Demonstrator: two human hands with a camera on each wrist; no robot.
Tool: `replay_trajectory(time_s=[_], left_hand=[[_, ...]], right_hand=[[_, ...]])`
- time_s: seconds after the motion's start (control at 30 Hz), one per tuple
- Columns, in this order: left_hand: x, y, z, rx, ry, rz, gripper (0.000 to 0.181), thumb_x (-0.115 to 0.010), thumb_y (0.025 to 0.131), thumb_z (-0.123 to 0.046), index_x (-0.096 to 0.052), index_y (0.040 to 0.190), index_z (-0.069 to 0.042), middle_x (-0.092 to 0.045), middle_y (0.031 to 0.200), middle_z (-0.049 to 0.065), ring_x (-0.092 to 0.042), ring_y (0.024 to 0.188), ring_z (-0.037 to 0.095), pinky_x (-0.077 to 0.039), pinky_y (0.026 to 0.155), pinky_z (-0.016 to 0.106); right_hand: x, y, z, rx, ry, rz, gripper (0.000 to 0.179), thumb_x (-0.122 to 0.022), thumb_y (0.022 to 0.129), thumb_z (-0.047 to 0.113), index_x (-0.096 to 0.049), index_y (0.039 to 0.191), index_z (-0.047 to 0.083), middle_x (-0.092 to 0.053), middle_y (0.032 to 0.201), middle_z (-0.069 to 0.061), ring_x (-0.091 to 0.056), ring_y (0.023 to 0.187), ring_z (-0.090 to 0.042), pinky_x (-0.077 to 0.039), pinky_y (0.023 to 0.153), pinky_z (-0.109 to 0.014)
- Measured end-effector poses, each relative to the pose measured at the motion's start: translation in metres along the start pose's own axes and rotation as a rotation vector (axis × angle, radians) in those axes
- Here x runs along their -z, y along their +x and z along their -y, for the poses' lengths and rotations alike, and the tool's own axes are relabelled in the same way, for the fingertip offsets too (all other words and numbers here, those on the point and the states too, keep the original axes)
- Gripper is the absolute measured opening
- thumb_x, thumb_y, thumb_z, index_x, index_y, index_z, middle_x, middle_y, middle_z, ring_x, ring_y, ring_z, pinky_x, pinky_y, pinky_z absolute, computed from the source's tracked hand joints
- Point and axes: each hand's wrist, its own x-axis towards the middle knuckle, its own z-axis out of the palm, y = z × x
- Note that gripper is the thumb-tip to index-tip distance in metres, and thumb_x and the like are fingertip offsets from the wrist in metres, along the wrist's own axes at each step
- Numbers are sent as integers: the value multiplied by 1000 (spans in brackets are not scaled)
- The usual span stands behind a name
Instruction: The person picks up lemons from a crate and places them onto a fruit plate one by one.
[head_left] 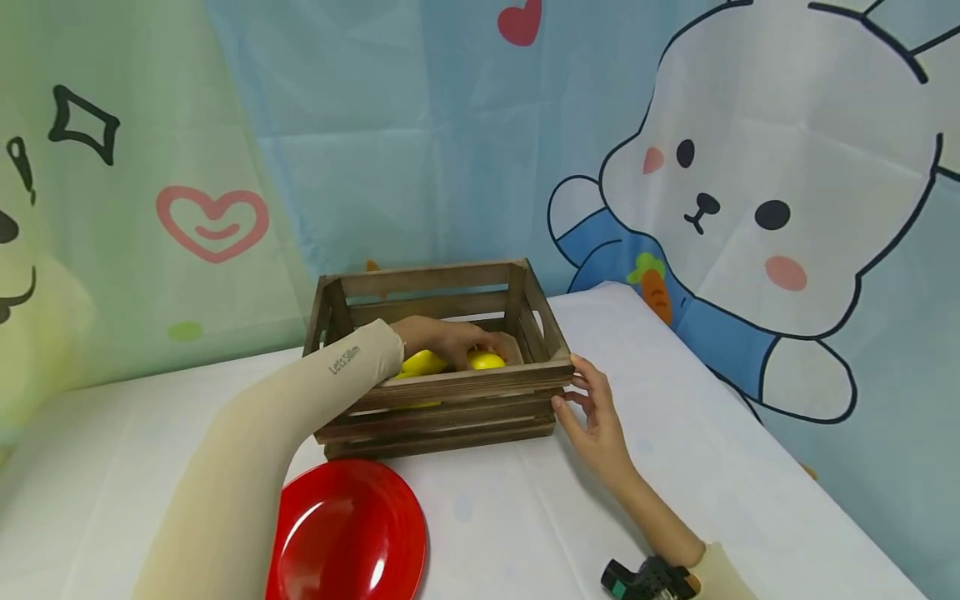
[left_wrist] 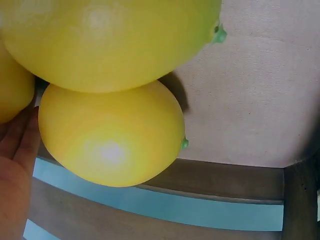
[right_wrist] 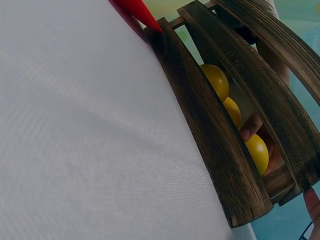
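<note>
Three inside, one of them in hand

Head view: the left hand (head_left: 448,340) reaches down into a dark-brown slatted wooden crate (head_left: 442,387), its fingers curled round a smooth yellow oval fruit (head_left: 487,360). A second yellow oval fruit (head_left: 424,363) lies in the crate by that wrist. The right hand (head_left: 600,425) touches the crate's right end near the front corner, thumb and fingers spread apart — a steadying touch, by the look of it. The crate stands on a white-clothed counter (head_left: 502,525); a glossy round red plate (head_left: 360,533) lies just in front, partly hidden by the left sleeve (head_left: 277,425).

Left wrist view: two of the fruits touch each other above the crate's pale floor (left_wrist: 250,105), and a third is cut off at the left edge, with the left hand's fingers against it. How firm the grip is, I cannot tell.

Right wrist view: between the slats, three fruits sit in a row; a left fingertip presses the one nearest the right hand.

As a judgement, the grasp is made and the carrying is left — every fruit in sight lies within the crate's walls. Whether the held one is being taken out or settled in, these views cannot settle.
</note>
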Motion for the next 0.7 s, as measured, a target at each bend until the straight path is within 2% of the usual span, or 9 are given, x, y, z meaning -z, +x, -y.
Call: replay_trajectory(time_s=[0.1, 0.2, 0.33, 0.4, 0.53, 0.7], left_hand=[[-1, 0, 1, 0, 10, 1, 53, -63, 94, -9, -44, 144, -9, -49, 138, 14, -48, 114, 23, -41, 102, 30], [1, 0, 3, -10, 14, -31, 55, -67, 91, -12, -46, 142, -7, -51, 133, 13, -48, 110, 22, -43, 98, 29], [3, 0, 4, -29, 1, -52, 55, -73, 87, -15, -51, 136, -4, -53, 127, 12, -51, 105, 21, -46, 91, 28], [4, 0, 4, -39, -3, -49, 52, -73, 87, -17, -52, 133, -3, -53, 127, 12, -51, 107, 21, -46, 92, 28], [6, -2, 3, 4, -50, -61, 49, -70, 88, -19, -48, 129, -4, -51, 126, 12, -50, 106, 22, -46, 89, 29], [7, -3, 1, 81, -158, -50, 48, -66, 92, -18, -45, 134, -8, -47, 127, 13, -52, 97, 20, -54, 72, 28]], right_hand=[[-1, -2, 0, 8, 0, 0, 71, -54, 79, -31, -35, 142, -6, -39, 141, 0, -47, 117, -9, -44, 92, -15], [-1, -1, 0, 14, -6, -2, 73, -54, 79, -30, -35, 144, -3, -38, 142, -5, -47, 118, -10, -44, 93, -15], [-2, -1, -1, 12, -6, -3, 72, -54, 79, -30, -35, 143, -4, -39, 142, -5, -47, 117, -10, -44, 93, -15], [-2, -1, -1, 9, -6, -3, 71, -53, 79, -30, -35, 143, -4, -38, 141, -4, -47, 117, -10, -45, 93, -16], [-1, -1, -2, 5, -9, -2, 73, -53, 80, -30, -35, 144, -2, -38, 142, -6, -46, 118, -10, -45, 93, -17], [-1, 0, -2, 1, -7, 6, 75, -53, 79, -30, -36, 145, 1, -38, 141, -7, -47, 118, -10, -45, 93, -16]])
